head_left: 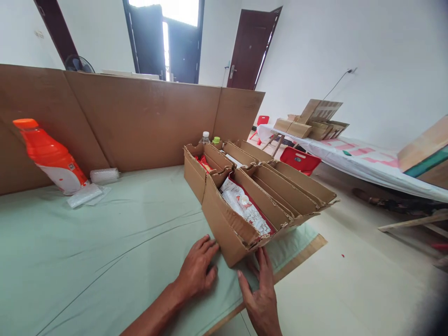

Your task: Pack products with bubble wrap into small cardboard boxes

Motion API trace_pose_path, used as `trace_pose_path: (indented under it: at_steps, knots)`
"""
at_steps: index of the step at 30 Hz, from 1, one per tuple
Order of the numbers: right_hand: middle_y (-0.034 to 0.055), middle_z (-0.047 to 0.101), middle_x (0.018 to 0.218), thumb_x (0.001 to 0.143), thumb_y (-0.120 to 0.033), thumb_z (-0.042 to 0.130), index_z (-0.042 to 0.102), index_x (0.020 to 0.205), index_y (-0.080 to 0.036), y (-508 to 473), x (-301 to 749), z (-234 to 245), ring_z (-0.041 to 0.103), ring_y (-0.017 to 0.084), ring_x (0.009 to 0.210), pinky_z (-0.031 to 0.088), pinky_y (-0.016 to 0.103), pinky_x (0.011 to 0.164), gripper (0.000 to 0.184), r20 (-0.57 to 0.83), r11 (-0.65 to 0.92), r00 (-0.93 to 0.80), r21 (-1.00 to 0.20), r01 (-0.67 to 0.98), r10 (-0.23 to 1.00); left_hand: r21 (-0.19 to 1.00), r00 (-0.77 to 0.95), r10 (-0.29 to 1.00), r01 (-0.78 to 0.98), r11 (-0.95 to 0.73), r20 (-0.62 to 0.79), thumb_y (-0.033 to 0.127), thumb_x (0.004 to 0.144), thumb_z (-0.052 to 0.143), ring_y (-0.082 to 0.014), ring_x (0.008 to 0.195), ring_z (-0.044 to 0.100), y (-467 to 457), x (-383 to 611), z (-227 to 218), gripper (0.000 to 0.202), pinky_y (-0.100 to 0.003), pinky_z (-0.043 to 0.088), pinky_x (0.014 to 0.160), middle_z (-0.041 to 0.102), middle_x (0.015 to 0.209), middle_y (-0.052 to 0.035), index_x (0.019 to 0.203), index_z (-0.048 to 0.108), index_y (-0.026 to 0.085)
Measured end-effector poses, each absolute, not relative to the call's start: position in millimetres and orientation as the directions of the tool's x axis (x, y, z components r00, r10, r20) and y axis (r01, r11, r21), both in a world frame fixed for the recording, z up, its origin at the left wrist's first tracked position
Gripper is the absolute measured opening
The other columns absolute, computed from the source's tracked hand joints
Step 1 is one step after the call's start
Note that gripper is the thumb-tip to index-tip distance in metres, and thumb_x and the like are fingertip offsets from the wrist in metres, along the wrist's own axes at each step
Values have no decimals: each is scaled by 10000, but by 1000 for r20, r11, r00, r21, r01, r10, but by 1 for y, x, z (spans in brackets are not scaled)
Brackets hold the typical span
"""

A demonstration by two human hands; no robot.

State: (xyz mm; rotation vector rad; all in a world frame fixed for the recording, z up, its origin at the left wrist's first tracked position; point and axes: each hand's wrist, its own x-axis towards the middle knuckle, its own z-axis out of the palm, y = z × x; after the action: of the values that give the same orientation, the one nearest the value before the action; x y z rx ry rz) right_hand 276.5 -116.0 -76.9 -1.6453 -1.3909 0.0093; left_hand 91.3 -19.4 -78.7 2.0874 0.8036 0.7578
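Head view, facing forward and down, close above the hands point(196, 268)

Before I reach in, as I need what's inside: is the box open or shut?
Open: no lid covers the box, and a white packet shows inside from above.

Clock centred on box point(220, 224), divided, on green-covered bench point(140, 247); pale packet point(241, 200) in near-left compartment. Left hand point(198, 268) at 7, just beside; right hand point(261, 291) at 6, spread, at near end. Orange bottle point(51, 156), bubble wrap point(105, 175) at 9. Cardboard screen point(150, 121) at 10. Door point(252, 46) at 12. Red chair point(299, 163) at 2.
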Motion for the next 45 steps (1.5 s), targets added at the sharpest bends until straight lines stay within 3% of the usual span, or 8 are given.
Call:
trace_pose_path:
  at_steps: [2,7,17,24,32,35,39,45]
  knots:
    - [132,334,1590,955,-304,562,228,1575,-274,-116,275,-77,387,313,1433,447,514,1094,704,533,95,357,-646,758,767,759,640,728,340,-555,245,140,699,604,-360,1448,356,-31,84,-79,660,-608,228,1207,503,1492,-152,1355,578,204]
    - [143,361,1564,944,-286,578,387,1499,-234,-117,273,-79,416,317,1404,460,501,1070,588,569,110,380,-645,756,729,719,575,768,402,-567,284,204,821,573,-325,1503,246,-44,69,-76,798,-559,312,1181,205,1652,-134,1555,260,246]
    - [149,559,1290,955,-227,545,542,1307,-181,-122,283,-85,557,268,1202,499,433,985,355,604,165,282,-577,800,746,760,584,773,378,-529,248,252,876,570,-314,1517,208,-53,64,-71,811,-526,248,1214,166,1669,-73,1575,166,321]
    - [142,589,1313,949,-247,548,620,1192,-196,-123,287,-78,591,276,1223,539,419,962,258,622,204,182,-496,844,761,841,574,783,281,-463,240,217,737,625,-332,1530,146,-28,113,-75,985,-528,167,1241,140,1662,-172,1584,128,129]
    - [51,735,1015,937,-326,584,679,1094,-233,-107,324,75,677,175,811,545,289,751,206,698,155,219,-431,889,682,830,604,755,263,-492,256,171,695,580,-366,1477,290,-49,96,-82,811,-568,232,1210,405,1550,-212,1484,409,89]
    - [56,757,1000,946,-349,529,697,1065,-229,-53,314,133,696,196,853,524,294,766,239,522,115,51,-281,953,852,796,660,682,208,-569,315,151,706,585,-353,1481,281,-76,85,-91,721,-569,266,1193,502,1486,-172,1422,497,147]
    - [146,767,1001,897,-381,600,720,1034,-173,24,279,151,714,290,954,512,333,776,277,-19,15,-13,111,994,1000,802,692,620,101,-589,369,128,686,596,-346,1456,327,-105,74,-101,643,-554,317,1164,584,1390,-152,1327,571,184]
    - [132,763,1039,879,-235,601,667,1186,-180,38,268,158,716,269,950,505,319,767,319,12,-12,10,134,991,1000,964,591,804,173,-202,63,152,710,564,-292,1142,607,-96,31,-52,441,-454,462,1022,696,1188,-96,1126,694,221]
